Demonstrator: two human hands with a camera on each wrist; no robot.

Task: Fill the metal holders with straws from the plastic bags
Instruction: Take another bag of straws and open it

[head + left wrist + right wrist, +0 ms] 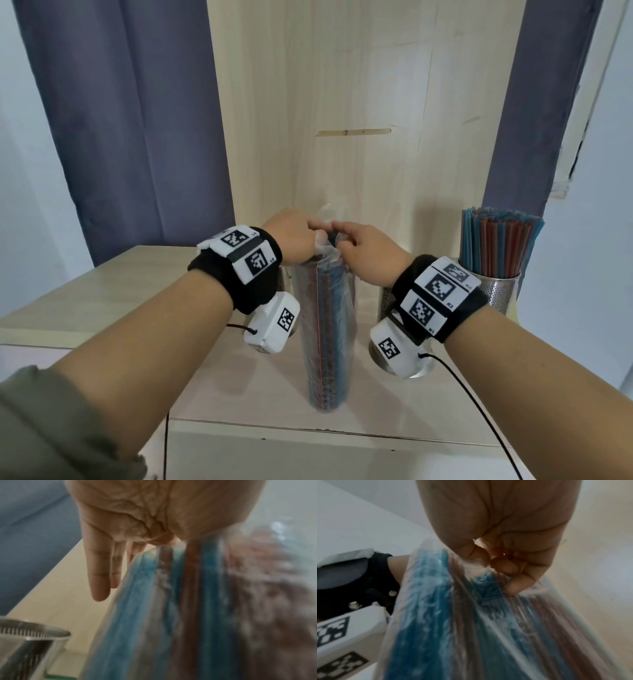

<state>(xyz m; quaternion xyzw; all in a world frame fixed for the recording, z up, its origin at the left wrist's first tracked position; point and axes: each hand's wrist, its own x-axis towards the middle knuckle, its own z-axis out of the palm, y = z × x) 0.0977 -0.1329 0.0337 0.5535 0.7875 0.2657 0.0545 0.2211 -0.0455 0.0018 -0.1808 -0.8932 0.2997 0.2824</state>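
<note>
I see the plastic bag [327,329] of blue and red straws standing upright on the counter [102,294], its base near the front edge and its top held up between both hands. My left hand [291,240] pinches the top of the bag from the left side; in the left wrist view the palm [154,513] sits against the plastic while the outer fingers [99,574] hang straight and loose beside it, so the pinch is at the thumb side, though I cannot make out the thumb itself. My right hand [363,250] grips the bag's top from the right, and the right wrist view shows its fingers [513,574] curled into the crumpled film.

Behind the bag, partly hidden by my wrists, stand two perforated metal holders: one at the left [284,281] and one at the right [385,301]; I cannot tell what they contain. Further right, near the counter's corner, a third metal holder [500,291] is packed with upright straws [496,240] in blue and red. A pale wooden panel [342,102] rises behind the counter, with a dark curtain [120,120] on each side.
</note>
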